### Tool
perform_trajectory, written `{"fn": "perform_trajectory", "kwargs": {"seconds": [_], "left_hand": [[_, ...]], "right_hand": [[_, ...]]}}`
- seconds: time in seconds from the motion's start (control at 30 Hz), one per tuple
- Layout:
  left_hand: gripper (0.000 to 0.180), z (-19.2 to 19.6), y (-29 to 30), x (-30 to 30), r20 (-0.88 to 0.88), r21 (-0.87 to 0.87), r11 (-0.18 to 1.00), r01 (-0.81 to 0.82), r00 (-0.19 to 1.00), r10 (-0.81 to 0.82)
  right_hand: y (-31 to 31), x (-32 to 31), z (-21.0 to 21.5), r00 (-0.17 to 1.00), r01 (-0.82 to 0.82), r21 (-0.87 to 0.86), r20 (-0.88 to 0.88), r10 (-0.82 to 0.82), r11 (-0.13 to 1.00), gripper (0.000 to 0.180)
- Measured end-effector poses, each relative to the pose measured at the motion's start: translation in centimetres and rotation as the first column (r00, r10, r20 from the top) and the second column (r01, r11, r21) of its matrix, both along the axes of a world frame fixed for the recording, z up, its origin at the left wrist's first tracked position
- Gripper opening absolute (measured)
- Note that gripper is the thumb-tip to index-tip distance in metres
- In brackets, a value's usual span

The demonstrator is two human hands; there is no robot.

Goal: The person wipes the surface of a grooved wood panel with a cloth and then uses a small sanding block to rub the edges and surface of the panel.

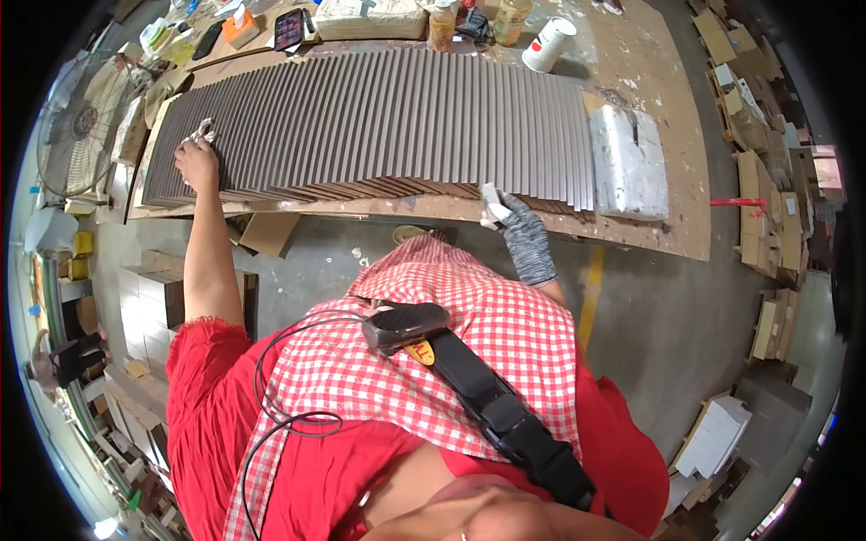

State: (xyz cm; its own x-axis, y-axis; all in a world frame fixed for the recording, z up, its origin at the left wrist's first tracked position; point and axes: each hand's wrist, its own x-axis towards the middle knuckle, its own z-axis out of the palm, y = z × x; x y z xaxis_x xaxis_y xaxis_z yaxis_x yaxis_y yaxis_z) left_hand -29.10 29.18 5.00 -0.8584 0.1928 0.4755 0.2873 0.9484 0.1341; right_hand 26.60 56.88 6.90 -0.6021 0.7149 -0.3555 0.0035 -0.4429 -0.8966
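Observation:
A long row of thin grey-brown slats (pixel 361 122), leaning closely side by side, runs across the table. At its left end my bare left hand (pixel 198 165) presses a crumpled whitish rag (pixel 207 131) onto the slats, with the fingers closed around it. My right hand (pixel 520 230), in a grey knitted glove, is at the table's front edge below the right part of the row. Its fingers are closed on a small white piece (pixel 492 204), whose kind I cannot make out. Beyond the row's right end, a white-wrapped block (pixel 629 167) lies against the slats.
Along the table's (pixel 677 194) back stand a white paper cup (pixel 548 45), jars (pixel 441 27), a phone (pixel 289 30), an orange tissue box (pixel 240 28) and another wrapped block (pixel 371 18). A fan (pixel 86 122) stands at the left. Cartons (pixel 149 307) sit on the floor.

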Motion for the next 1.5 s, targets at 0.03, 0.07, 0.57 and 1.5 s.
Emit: {"fn": "perform_trajectory", "kwargs": {"seconds": [0.03, 0.07, 0.57, 1.5], "left_hand": [[0.045, -0.2, 0.0, 0.2, -0.008, 0.0, 1.0, -0.006, 1.0, 0.006], [0.045, -0.7, -0.2, -0.1, -0.003, -0.012, 1.0, -0.015, 1.0, 0.015], [0.04, -0.9, 2.4, 1.2, -0.023, 0.02, 1.0, -0.009, 1.0, 0.01], [0.052, 0.0, -4.6, -3.6, 0.04, -0.059, 0.998, 0.014, 0.999, -0.012]], "right_hand": [[0.1, -0.1, 0.2, 0.999, -0.009, 0.023, 0.051, 0.007, 1.0, 0.033], [0.1, 0.1, -0.1, 0.998, -0.023, 0.02, 0.056, 0.022, 1.0, 0.033], [17.3, -2.8, -1.8, 0.97, 0.242, 0.19, -0.076, -0.231, 0.952, 0.03], [12.3, -1.7, 1.3, 0.7, 0.194, -0.324, -0.615, -0.362, 0.926, 0.034]]}}
